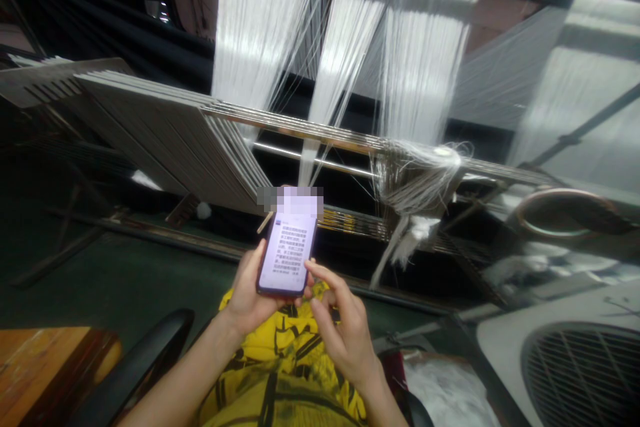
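Observation:
A smartphone (289, 248) with a lit screen full of text is upright in front of me, its top edge blurred out. My left hand (247, 293) wraps round its lower left side and carries it. My right hand (343, 327) is beside the phone's lower right corner, fingers curled, with the index finger and thumb touching the bottom edge of the screen. Below both hands lies my lap in yellow cloth with black print (285, 373).
A loom frame with a metal bar (320, 137) and sheets of white warp threads (260, 33) stands ahead. A knotted thread bundle (425, 173) hangs right of centre. A grey fan housing (575, 360) sits bottom right, a wooden surface (35, 367) bottom left, a black chair arm (145, 360) beside it.

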The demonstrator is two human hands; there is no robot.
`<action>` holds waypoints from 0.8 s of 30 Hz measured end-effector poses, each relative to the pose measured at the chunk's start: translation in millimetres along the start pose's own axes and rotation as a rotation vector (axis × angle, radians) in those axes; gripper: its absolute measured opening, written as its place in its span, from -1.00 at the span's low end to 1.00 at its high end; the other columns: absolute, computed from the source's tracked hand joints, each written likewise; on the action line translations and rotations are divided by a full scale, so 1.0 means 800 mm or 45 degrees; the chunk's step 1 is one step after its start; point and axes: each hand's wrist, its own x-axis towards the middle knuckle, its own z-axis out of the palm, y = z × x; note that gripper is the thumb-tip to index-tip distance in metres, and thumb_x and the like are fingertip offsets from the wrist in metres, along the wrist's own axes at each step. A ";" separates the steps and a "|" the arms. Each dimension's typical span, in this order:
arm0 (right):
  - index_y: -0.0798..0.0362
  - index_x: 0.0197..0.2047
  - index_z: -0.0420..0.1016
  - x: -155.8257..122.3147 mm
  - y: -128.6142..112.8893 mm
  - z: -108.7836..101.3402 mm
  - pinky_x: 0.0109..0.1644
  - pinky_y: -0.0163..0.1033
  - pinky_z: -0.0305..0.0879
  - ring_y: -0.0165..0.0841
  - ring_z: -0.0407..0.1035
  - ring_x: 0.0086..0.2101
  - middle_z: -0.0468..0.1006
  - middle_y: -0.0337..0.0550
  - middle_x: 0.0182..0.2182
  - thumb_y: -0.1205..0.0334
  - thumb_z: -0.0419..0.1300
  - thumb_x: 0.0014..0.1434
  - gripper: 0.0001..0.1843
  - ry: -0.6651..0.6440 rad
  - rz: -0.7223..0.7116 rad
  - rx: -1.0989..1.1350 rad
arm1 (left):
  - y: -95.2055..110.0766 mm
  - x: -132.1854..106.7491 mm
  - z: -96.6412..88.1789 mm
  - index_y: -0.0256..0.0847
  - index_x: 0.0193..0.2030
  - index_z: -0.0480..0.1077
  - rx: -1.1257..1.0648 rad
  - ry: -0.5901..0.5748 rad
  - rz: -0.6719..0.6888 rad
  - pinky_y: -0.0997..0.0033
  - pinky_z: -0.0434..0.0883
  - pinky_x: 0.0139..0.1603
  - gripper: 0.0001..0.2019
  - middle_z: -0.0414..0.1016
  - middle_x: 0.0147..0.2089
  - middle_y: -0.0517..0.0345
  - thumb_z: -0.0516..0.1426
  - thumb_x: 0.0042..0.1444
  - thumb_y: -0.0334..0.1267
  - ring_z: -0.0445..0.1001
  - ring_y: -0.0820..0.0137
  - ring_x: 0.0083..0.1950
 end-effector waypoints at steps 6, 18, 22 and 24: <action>-0.04 0.16 0.14 0.001 -0.001 -0.001 -0.43 -0.30 0.20 -0.45 0.21 -0.62 0.41 -0.31 -0.54 0.29 -0.02 0.24 -0.59 -0.016 0.031 -0.005 | 0.001 0.001 -0.001 -0.38 -0.03 0.40 -0.004 -0.038 0.003 0.25 0.36 -0.45 -0.43 0.51 -0.21 -0.22 -0.19 0.19 0.04 0.48 0.11 -0.29; -0.05 0.18 0.13 0.011 0.002 -0.003 -0.39 -0.28 0.23 -0.46 0.27 -0.61 0.48 -0.26 -0.46 0.30 -0.01 0.24 -0.57 -0.011 0.002 -0.056 | -0.002 0.001 0.000 -0.33 -0.05 0.41 0.000 0.006 0.019 0.23 0.36 -0.47 -0.48 0.52 -0.27 -0.19 -0.17 0.19 0.02 0.49 0.09 -0.28; -0.05 0.19 0.11 0.017 0.002 -0.005 -0.39 -0.28 0.23 -0.42 0.29 -0.58 0.43 -0.30 -0.55 0.32 -0.02 0.25 -0.57 -0.014 -0.013 -0.079 | -0.003 0.000 -0.001 -0.32 -0.08 0.42 0.013 0.018 0.008 0.23 0.37 -0.47 -0.48 0.52 -0.27 -0.19 -0.17 0.19 0.03 0.49 0.09 -0.29; -0.05 0.18 0.11 0.019 0.003 -0.005 -0.38 -0.27 0.25 -0.41 0.30 -0.56 0.45 -0.27 -0.52 0.31 -0.02 0.25 -0.57 -0.016 -0.013 -0.090 | -0.003 0.000 -0.001 -0.32 -0.08 0.42 0.026 0.022 0.016 0.22 0.37 -0.47 -0.48 0.52 -0.25 -0.18 -0.17 0.19 0.03 0.50 0.09 -0.30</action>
